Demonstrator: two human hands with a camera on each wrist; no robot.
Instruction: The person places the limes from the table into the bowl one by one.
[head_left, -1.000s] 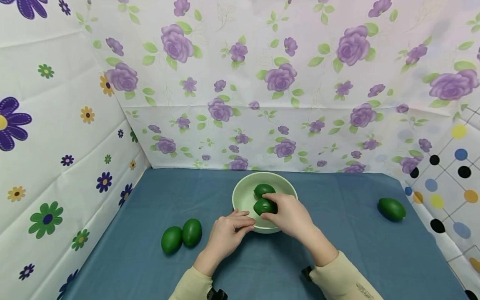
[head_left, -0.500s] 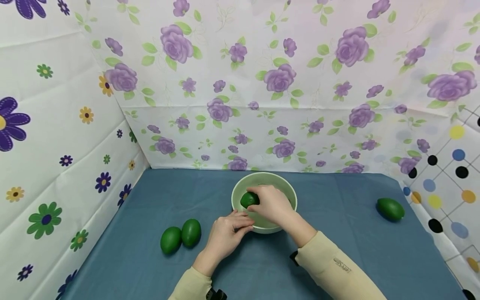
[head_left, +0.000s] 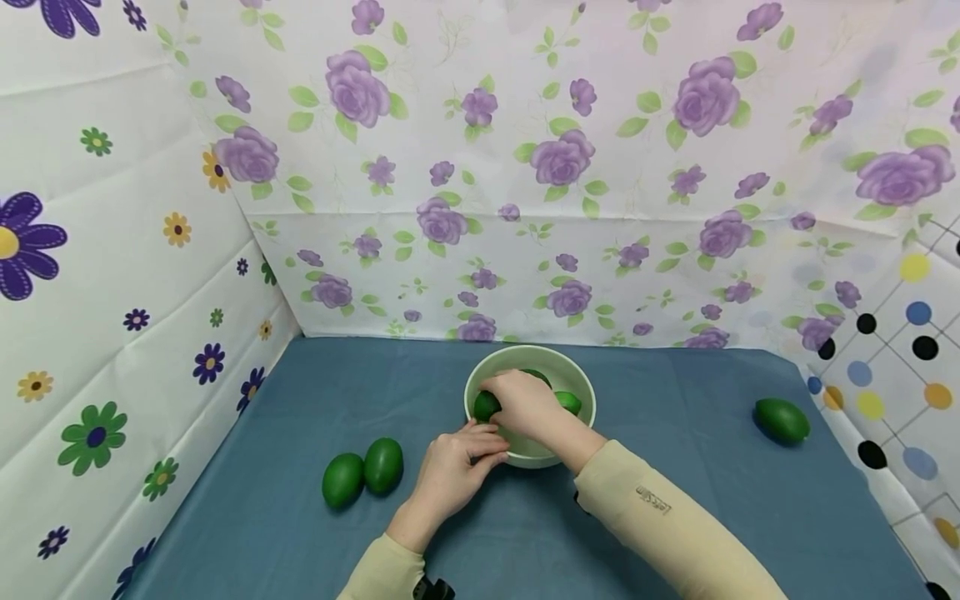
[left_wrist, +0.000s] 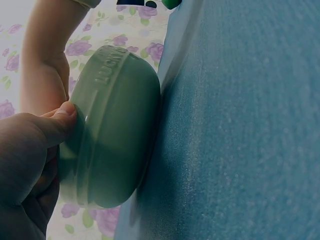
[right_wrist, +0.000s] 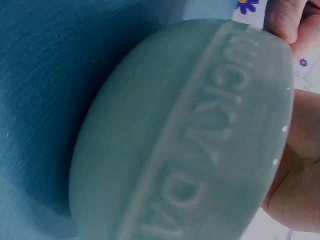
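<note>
A pale green bowl [head_left: 528, 450] with raised lettering stands on the blue cloth. At its front left my left hand [head_left: 456, 467] pinches the rim, and the left wrist view shows the thumb [left_wrist: 65, 112] on the outer wall. My right hand [head_left: 525, 404] reaches inside and grips a dark green lime [head_left: 486, 407] by the bowl's left wall. Partly behind that hand lie another dark lime [head_left: 537, 377] and a brighter green lime [head_left: 568, 402]. From the right wrist, the bowl wall [right_wrist: 200, 130] hides the limes and most of the fingers.
Left of the bowl, two green limes [head_left: 343, 481] [head_left: 383, 466] lie side by side on the cloth. One more lime [head_left: 782, 420] lies far right. A flowered sheet [head_left: 450, 275] hangs along the back, with patterned sheets at both sides.
My right hand has moved left inside the bowl with a lime, from the middle to the left wall. The brighter lime has come into sight behind it. My left hand stays at the rim.
</note>
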